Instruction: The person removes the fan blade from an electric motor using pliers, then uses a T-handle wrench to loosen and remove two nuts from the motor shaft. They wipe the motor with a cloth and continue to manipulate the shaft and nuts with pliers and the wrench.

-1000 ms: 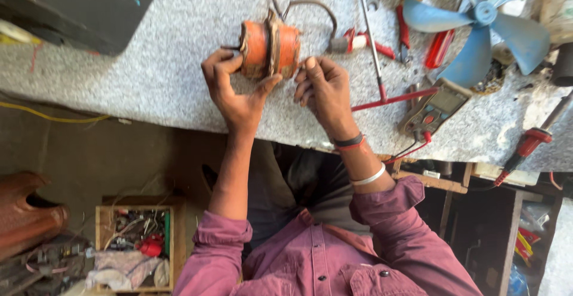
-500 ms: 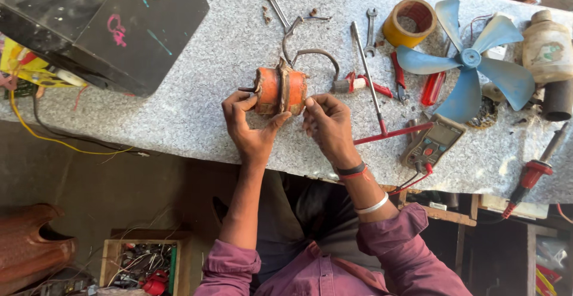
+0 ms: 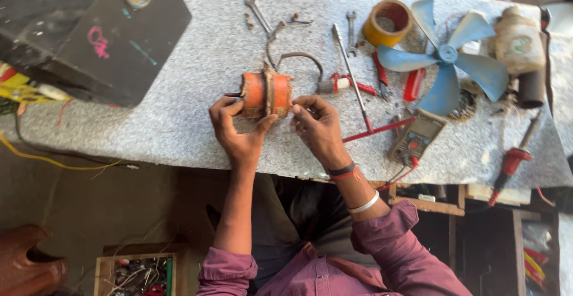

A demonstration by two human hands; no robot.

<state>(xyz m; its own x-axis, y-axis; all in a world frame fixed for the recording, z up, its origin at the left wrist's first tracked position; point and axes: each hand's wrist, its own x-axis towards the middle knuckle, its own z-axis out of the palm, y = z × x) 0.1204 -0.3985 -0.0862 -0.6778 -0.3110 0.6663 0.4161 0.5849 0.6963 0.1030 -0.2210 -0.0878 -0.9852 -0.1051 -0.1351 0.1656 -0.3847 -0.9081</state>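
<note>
Motor (image 3: 266, 94), orange and rusty, lies on its side on the grey stone surface (image 3: 179, 117), near its front edge. The left hand (image 3: 234, 130) grips the motor's left end, fingers wrapped round the housing. The right hand (image 3: 317, 126) pinches at the right end with closed fingertips; what they pinch is too small to tell. A firm left grip should stop the housing rolling. A multimeter (image 3: 416, 136) and blue fan blade (image 3: 444, 63) lie to the right.

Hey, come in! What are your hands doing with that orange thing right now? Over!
Left hand gripping the orange motor on the stone bench. Right hand pinching at its end. Screwdriver and multimeter lying close by, not blocking.
</note>
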